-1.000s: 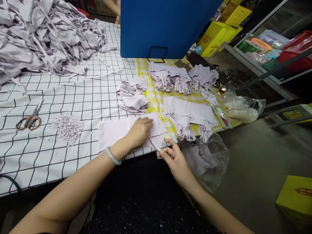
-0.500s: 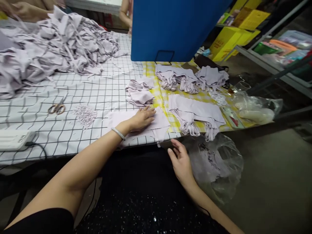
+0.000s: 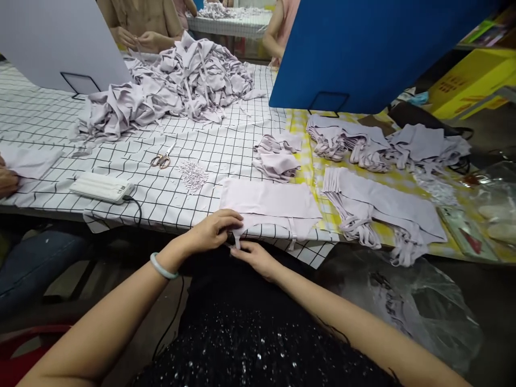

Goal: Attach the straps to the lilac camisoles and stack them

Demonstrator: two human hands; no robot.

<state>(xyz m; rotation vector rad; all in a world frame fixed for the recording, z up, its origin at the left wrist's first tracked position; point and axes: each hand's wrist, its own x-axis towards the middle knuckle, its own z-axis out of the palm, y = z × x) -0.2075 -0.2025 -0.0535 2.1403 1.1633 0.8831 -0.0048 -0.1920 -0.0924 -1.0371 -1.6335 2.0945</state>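
Both hands at the near left corner, cloth [image 3: 266, 199] stretching away to the right!
It lies flat at the table [image 3: 153, 207]'s edge, long axis running left to right, just ahead of the hands. Left hand [image 3: 207, 232] has its fingers curled together over that corner; whether they grip, I cannot tell. Right hand [image 3: 260, 259], just below, has thumb and fingers closed on the end of the left strap [image 3: 237, 239]. The right strap [image 3: 292, 232] lies off to the right, nearer the right hand, clear of both.

Left hand [image 3: 210, 232] on pale cloth [image 3: 268, 199], right hand [image 3: 258, 260] seemingly pinching its strap [image 3: 237, 241], scissors [image 3: 162, 160] beyond
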